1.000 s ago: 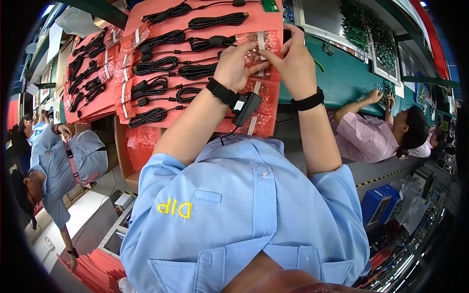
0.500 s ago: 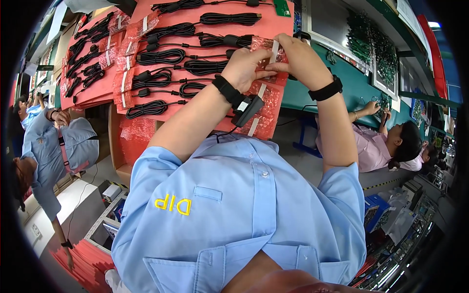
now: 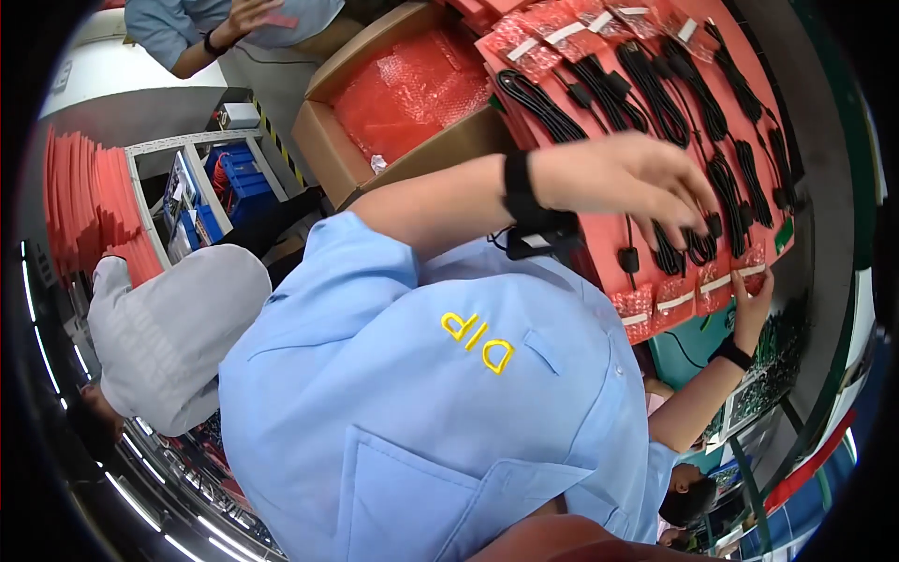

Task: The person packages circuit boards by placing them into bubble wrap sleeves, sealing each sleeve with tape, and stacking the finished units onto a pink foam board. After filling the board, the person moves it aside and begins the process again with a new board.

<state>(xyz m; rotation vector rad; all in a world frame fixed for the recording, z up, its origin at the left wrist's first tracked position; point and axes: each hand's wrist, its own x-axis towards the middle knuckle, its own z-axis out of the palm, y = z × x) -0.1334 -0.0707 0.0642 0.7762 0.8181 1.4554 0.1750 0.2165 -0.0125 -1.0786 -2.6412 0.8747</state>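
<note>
My left hand [image 3: 623, 183] reaches over the rows of black coiled cables [image 3: 655, 94], fingers apart and bent downward, slightly blurred. Its fingertips are close to a coil [image 3: 700, 245]; whether they touch it I cannot tell. A black strap with a small box [image 3: 543, 232] is on that wrist. My right hand [image 3: 752, 304] is at the near-right edge of the layer, thumb and finger apart beside a red bubble-wrap bag [image 3: 716, 284]. Several cables have one end in such bags, each with a white strip. They lie on a pink sheet [image 3: 604, 253].
An open cardboard box [image 3: 412, 164] with red bubble wrap stands left of the cables. Another person's hand [image 3: 251, 19] is beyond it. Someone in grey [image 3: 178, 328] is at the left, by stacked pink sheets [image 3: 94, 206]. A green circuit board [image 3: 784, 234] lies at the sheet's right corner.
The view has swung toward the left. My hands, together at one bag before, are now apart: the left is over the cables, the right at the edge by the bags.
</note>
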